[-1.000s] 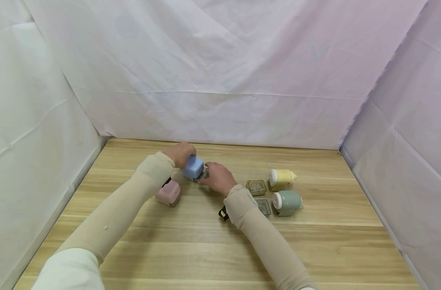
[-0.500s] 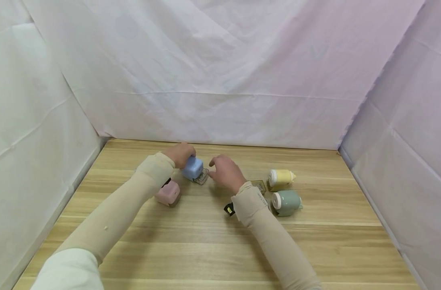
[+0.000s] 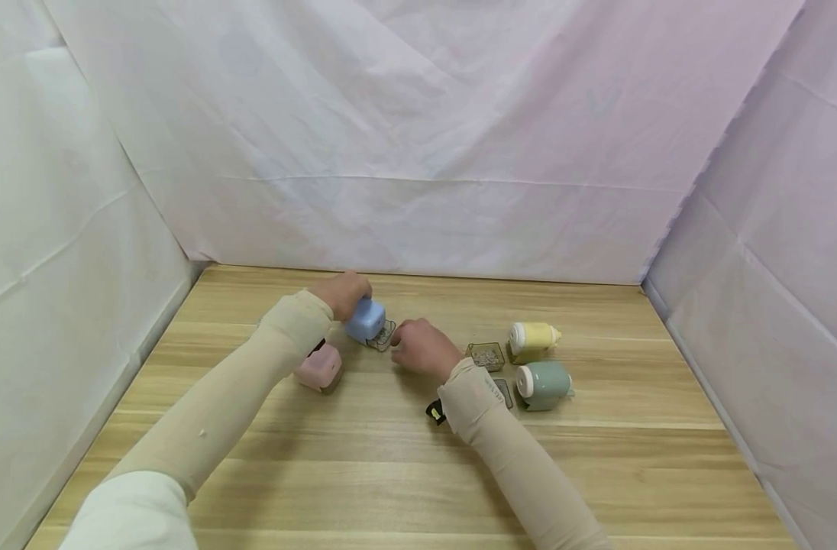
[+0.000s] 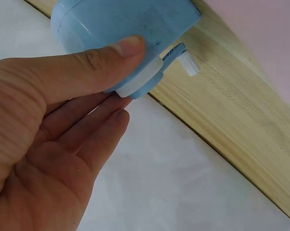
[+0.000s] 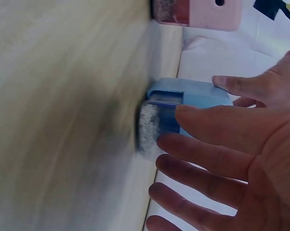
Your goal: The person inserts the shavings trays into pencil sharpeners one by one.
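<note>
My left hand grips a light blue pencil sharpener that stands on the table toward the back. In the left wrist view, the thumb lies along the body of the sharpener beside its crank handle. A clear drawer of shavings sticks partly out of the sharpener's front. In the head view my right hand is just right of this drawer. The right wrist view shows the right hand holding nothing, with spread fingers beside the drawer.
A pink sharpener stands in front of the blue one. Farther right lie a yellow sharpener and a green sharpener. Their two see-through drawers, one yellowish with shavings and one grey, sit left of them.
My right hand has let go at the drawer, drawn back to the right and then lowered toward the near side. The left hand and blue sharpener have stayed put.
</note>
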Available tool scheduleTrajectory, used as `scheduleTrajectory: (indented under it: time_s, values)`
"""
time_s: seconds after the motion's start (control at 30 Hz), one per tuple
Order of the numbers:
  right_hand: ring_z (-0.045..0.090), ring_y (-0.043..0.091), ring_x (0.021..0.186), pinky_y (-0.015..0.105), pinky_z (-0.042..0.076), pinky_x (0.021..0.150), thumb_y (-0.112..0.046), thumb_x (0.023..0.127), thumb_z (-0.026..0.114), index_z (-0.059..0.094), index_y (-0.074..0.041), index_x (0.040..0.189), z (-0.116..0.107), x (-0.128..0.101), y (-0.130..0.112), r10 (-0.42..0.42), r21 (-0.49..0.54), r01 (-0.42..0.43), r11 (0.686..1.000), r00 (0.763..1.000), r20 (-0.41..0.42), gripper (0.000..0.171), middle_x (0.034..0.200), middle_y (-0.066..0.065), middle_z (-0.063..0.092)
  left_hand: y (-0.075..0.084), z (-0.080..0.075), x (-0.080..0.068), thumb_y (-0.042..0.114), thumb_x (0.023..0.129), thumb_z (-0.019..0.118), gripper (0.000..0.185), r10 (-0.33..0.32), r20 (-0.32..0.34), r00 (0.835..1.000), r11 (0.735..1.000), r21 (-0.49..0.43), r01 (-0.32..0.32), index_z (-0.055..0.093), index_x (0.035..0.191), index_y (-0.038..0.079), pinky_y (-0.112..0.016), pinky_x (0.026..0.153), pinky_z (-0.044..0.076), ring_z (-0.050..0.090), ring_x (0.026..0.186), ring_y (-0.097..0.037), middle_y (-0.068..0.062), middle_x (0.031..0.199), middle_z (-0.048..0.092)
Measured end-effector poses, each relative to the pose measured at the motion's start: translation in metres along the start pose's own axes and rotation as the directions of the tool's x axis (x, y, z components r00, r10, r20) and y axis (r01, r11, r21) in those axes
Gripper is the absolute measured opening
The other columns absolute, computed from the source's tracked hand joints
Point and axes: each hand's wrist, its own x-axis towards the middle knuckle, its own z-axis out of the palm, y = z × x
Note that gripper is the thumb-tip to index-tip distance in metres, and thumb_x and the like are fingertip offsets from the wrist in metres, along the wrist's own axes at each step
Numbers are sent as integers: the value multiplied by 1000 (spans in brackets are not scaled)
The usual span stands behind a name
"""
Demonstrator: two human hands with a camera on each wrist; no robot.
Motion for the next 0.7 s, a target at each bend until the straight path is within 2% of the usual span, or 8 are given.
scheduleTrajectory:
  time_s: [0.27, 0.7]
  values:
    - [63, 39, 134, 49, 52, 116, -16, 104, 71, 77, -1, 128, 4, 0, 1, -56, -68, 57, 996, 998, 14, 30, 141, 18, 70, 0, -1, -1, -24, 80, 73, 42, 16, -5, 1000, 1000, -1, -16, 76, 119, -9, -41, 90, 63, 73, 106, -32, -23, 120, 76]
    - [65, 36, 129, 46, 54, 113, -16, 103, 72, 76, 1, 127, 8, 5, -1, -105, -123, 105, 987, 994, 6, 29, 138, 18, 70, 0, 0, -1, -24, 83, 71, 40, 15, -6, 1000, 1000, -2, -15, 76, 119, -7, -40, 87, 62, 72, 104, -29, -23, 121, 76]
